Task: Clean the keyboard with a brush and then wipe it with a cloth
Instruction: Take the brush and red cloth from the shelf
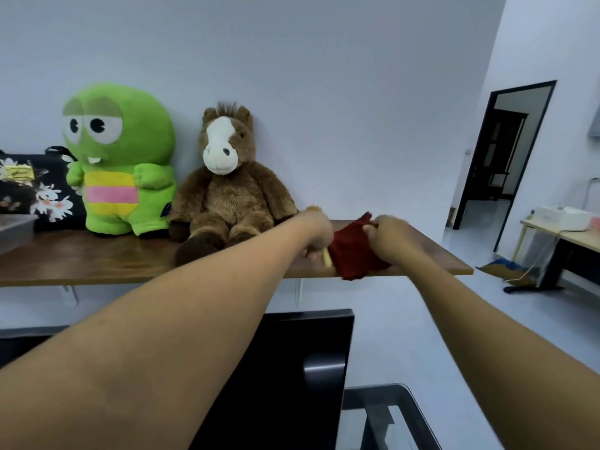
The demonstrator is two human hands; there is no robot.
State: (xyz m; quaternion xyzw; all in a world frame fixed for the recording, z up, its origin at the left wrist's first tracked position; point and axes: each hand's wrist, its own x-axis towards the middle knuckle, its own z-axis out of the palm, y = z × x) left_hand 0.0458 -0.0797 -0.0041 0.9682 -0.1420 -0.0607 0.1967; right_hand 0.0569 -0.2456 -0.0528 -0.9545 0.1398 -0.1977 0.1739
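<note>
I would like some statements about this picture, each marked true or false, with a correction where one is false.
1. The right hand grips a red cloth. True.
2. The cloth lies on the floor. False: it is at the front edge of the shelf.
3. The left hand holds a brush. True.
4. The horse plush sits left of the green plush. False: the horse plush is right of the green plush.
5. A keyboard is in view. False: none shows; only a monitor is seen below the shelf.
</note>
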